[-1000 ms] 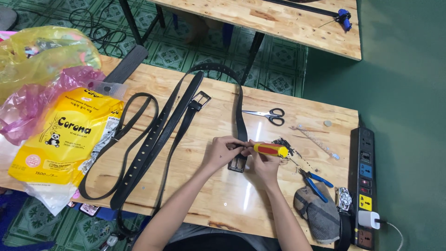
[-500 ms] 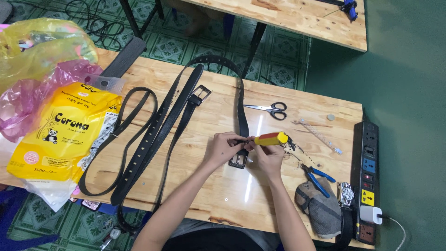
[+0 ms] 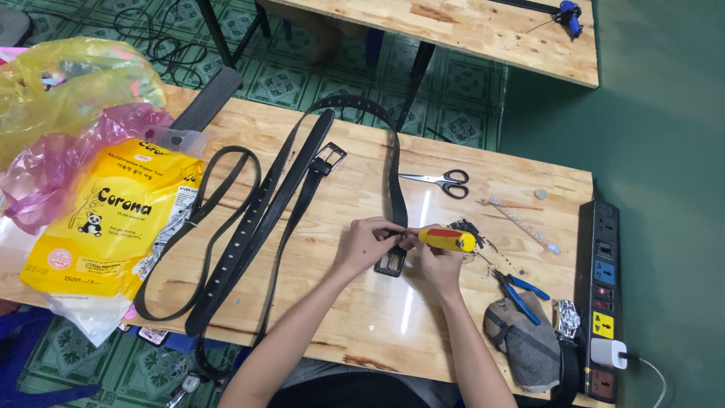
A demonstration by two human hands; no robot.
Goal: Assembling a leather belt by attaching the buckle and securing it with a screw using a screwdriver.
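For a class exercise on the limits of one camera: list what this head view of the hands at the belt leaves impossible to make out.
- Tip of the yellow-handled screwdriver: hidden behind the fingers of the left hand and right hand.
- Where it meets the belt near the buckle: covered by both hands.
- Small parts beside the scissors: too small to tell.
- Power strip: lower end cut off by the frame's edge.

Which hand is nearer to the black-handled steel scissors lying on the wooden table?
The right hand. It holds a yellow-handled screwdriver just below the black-handled steel scissors, while the left hand pinches the black leather belt further to the left.
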